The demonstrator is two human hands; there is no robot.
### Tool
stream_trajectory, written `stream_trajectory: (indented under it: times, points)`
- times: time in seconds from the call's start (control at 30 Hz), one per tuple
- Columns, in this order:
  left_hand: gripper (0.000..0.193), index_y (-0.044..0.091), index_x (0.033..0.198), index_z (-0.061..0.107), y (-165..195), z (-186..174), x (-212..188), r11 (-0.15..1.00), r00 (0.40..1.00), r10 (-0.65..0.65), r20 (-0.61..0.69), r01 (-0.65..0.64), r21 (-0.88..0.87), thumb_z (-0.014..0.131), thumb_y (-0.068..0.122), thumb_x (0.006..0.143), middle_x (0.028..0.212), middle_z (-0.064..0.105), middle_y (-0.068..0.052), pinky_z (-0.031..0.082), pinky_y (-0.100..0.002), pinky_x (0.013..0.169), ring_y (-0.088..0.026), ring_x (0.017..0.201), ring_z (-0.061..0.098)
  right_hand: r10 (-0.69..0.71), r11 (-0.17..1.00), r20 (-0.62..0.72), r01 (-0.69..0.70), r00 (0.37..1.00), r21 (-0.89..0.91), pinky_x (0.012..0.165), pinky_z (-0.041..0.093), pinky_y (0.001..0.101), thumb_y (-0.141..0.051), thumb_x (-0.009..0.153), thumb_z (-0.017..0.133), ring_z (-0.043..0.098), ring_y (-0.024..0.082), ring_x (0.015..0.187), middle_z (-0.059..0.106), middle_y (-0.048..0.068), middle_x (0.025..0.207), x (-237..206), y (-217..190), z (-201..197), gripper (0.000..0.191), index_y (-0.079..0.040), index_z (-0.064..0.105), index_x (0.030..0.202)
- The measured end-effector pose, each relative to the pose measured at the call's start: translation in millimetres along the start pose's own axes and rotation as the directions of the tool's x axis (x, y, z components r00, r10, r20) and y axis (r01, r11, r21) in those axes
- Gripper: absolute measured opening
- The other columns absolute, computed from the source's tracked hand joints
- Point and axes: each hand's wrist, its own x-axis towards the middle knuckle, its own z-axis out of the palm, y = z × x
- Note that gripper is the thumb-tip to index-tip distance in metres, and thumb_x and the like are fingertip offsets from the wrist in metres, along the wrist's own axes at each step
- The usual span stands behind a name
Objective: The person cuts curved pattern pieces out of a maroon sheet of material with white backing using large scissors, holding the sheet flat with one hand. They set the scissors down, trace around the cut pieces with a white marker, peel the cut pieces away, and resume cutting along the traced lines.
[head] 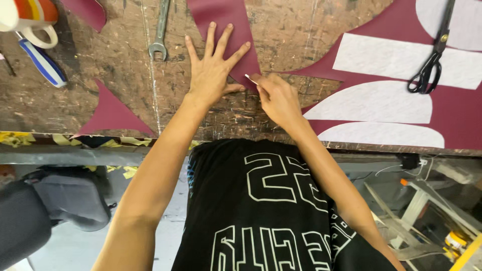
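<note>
Two hands on maroon sheet piece (228,30): left hand (213,70) splayed, pressing flat; right hand (276,98) pinching thin marking tool (251,79) beside left thumb. Sheet likely thin, light, floppy; pin flat under fingers.

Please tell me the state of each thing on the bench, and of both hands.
left hand: flat, fingers spread, pressing the maroon piece
right hand: closed on a thin pale marker, tip at the piece's edge
scissors: lying closed
spanner: lying untouched
mug: apart from both hands
</note>
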Motion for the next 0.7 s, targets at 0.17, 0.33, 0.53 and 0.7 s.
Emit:
stream_trajectory:
  times: [0.17,0.33,0.53,0.7]
  points:
    - [0.104,0.035,0.156,0.051,-0.9,2.1,-1.2,0.998,1.0,-0.02,-0.006,0.019,-0.052,0.091,0.057,0.062,0.17,0.019,-0.012,0.001,-0.085,0.11,-0.041,0.156,0.003,0.004,0.997,0.008,-0.003,1.0,-0.078,0.071,0.054,0.0501,-0.005,0.094,0.065,0.067,0.038,0.083,0.065,0.016,0.095,16.8,-3.9,11.6,0.035,-0.015,0.072,0.126]
    - [0.098,0.032,0.153,0.055,0.2,0.4,-2.6,0.991,0.998,-0.043,-0.054,0.036,-0.13,0.089,0.063,0.066,0.169,0.02,-0.013,-0.001,-0.085,0.111,-0.043,0.155,0.003,-0.002,0.997,0.022,0.004,1.0,-0.083,0.071,0.053,0.0503,-0.008,0.095,0.063,0.068,0.037,0.084,0.067,0.014,0.095,21.6,-11.0,9.7,0.032,-0.015,0.072,0.126]
    - [0.092,0.031,0.151,0.056,1.1,1.1,-4.1,0.986,0.996,-0.067,-0.056,0.057,-0.157,0.087,0.066,0.072,0.168,0.02,-0.015,-0.002,-0.086,0.11,-0.043,0.155,0.003,0.044,0.995,0.054,-0.039,0.998,-0.09,0.073,0.054,0.0496,-0.01,0.099,0.062,0.068,0.036,0.083,0.066,0.013,0.094,21.4,-15.4,-1.9,0.03,-0.017,0.072,0.126]
    - [0.103,0.035,0.156,0.051,1.4,1.9,-6.1,0.994,0.996,-0.071,-0.049,0.067,-0.089,0.09,0.057,0.064,0.17,0.018,-0.013,0.001,-0.085,0.112,-0.042,0.156,0.003,0.047,0.99,0.091,-0.035,0.995,-0.136,0.071,0.054,0.0495,-0.011,0.097,0.062,0.069,0.037,0.082,0.068,0.012,0.098,17.1,-17.2,-9.1,0.031,-0.017,0.073,0.125]
